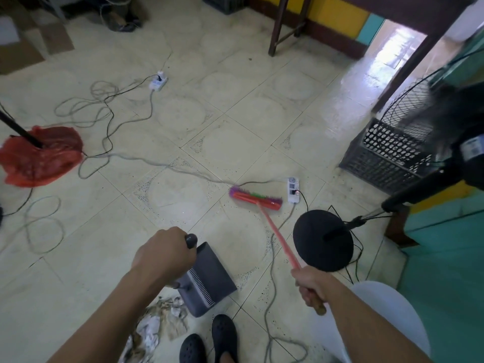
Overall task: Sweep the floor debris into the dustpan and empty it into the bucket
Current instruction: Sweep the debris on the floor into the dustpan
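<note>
My left hand (161, 254) grips the black top of the dustpan handle, low in the middle of the view. The grey dustpan (209, 280) hangs below it, just above the tiled floor. A pile of crumpled paper and brown debris (157, 323) lies on the floor to the left of my black shoes. My right hand (313, 286) grips the red broom stick near its upper end. The broom head (256, 198), red with purple and green bristles, rests on the floor ahead, beside a white power strip. No bucket is in view.
Grey and black cables (110, 153) loop across the floor. A white power strip (293, 190) lies by the broom head, another (158, 81) farther back. A fan's black round base (323, 239) stands right, a dark crate (390, 155) behind it. A red plastic bag (42, 155) lies left.
</note>
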Tool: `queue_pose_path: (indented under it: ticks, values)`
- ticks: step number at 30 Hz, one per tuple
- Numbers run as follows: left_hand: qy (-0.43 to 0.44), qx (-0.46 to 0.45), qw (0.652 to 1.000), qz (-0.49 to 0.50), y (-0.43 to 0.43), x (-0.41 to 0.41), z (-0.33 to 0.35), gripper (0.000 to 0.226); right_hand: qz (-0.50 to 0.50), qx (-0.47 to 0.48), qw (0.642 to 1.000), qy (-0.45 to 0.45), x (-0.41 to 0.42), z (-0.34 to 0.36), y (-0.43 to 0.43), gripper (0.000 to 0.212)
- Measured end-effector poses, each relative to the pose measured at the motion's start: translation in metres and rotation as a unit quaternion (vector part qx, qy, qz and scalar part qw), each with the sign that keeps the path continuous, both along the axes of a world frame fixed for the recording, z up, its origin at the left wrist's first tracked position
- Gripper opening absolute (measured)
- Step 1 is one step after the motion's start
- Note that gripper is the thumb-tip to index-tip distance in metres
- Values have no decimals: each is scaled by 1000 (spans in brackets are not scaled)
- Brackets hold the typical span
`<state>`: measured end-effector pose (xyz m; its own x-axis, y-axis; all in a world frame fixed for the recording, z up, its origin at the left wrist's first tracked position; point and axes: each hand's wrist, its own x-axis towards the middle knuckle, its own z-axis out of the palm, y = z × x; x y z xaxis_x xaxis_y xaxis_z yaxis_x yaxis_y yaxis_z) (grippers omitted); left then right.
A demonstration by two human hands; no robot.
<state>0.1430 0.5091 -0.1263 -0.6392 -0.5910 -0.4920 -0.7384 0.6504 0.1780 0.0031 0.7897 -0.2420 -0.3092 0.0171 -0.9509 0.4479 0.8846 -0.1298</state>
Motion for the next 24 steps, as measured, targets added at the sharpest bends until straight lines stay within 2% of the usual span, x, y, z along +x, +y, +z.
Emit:
queue_pose_path:
  ticks: [8,15,18,22,24]
  values:
    - [30,30,999,-8,4,14,11,35,-15,-52,997,-46,40,49,-17,26]
    - [54,35,998,14,-5,44,24,38,-119,-100,987,-46,22,92,-24,35]
    - [54,33,997,33,-12,59,22,37,-78,-92,993,-2,15,98,-46,35]
    - [48,37,996,59,-22,78,20,38,31,-76,994,69,9,94,-88,35]
    - [42,35,996,71,-26,86,19,39,77,-63,990,98,9,88,-106,42]
